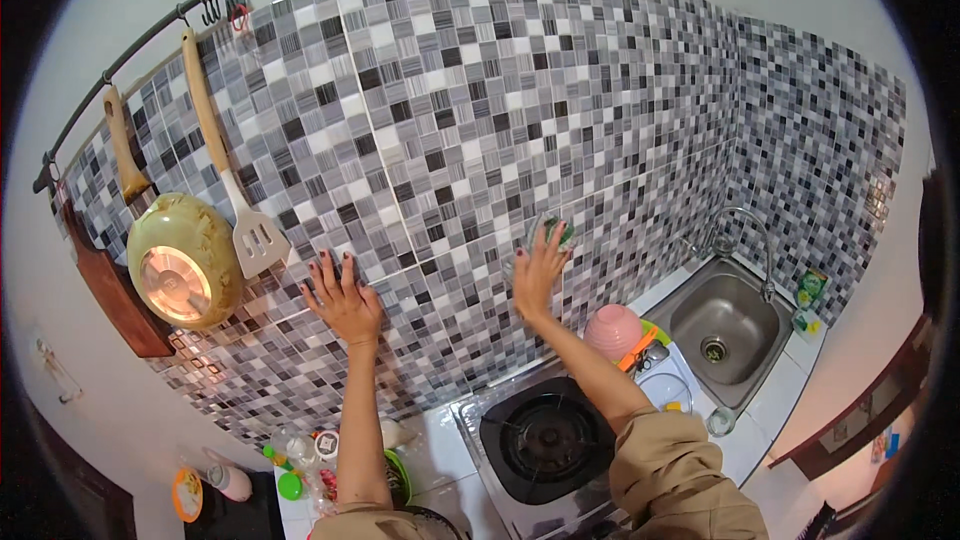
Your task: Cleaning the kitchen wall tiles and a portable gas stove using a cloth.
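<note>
My left hand (345,308) lies flat against the checkered grey, black and white tiled wall (450,120), fingers spread, holding nothing. Further right, my right hand (540,275) presses a green and whitish scrubbing sponge (567,234) to the same tiles. The sponge is partly hidden beneath the fingers, so its exact shape cannot be made out. Both arms reach up over the counter, the right one passing above a gas stove (548,437).
A pan (180,265), a slotted spatula (258,237) and a wooden board (112,285) hang from a rail at left. Right of the stove are a pink bowl (612,332) and a steel sink (733,325) with a curved faucet (768,250). Jars (290,485) stand at lower left.
</note>
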The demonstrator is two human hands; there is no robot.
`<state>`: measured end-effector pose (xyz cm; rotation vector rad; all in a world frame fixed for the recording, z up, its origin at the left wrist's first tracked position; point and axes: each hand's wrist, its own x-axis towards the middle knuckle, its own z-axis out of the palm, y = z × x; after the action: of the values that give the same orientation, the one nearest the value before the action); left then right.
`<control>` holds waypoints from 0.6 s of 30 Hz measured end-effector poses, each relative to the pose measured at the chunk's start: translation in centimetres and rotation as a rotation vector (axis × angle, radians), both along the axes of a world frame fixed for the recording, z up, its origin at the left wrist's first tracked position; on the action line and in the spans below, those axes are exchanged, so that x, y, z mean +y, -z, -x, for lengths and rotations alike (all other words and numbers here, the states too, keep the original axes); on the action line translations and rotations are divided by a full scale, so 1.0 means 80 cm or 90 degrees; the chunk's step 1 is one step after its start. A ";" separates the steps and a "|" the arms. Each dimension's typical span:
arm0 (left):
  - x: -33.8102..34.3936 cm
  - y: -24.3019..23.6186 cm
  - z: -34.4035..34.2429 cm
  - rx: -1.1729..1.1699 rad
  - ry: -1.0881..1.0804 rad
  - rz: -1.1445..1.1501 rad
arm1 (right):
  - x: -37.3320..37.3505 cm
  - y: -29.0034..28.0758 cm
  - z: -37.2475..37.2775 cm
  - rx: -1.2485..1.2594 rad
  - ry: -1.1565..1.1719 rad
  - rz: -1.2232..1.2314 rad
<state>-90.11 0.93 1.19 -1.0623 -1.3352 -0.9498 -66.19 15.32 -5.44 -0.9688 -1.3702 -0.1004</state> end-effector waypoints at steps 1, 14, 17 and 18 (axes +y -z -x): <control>0.002 -0.001 -0.001 0.005 -0.006 0.000 | -0.007 -0.018 0.017 0.017 0.055 0.009; 0.005 -0.001 -0.002 0.040 -0.024 -0.010 | 0.024 -0.070 -0.002 -0.078 0.024 -0.143; 0.007 0.001 -0.002 0.037 -0.027 -0.019 | 0.028 -0.004 -0.014 0.111 0.096 0.042; 0.007 0.002 -0.003 0.025 -0.023 -0.014 | 0.026 0.013 -0.016 0.160 0.090 0.104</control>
<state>-89.86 1.46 1.06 -1.0323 -1.3045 -0.9102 -64.89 17.36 -6.51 -1.1739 -1.0904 0.0280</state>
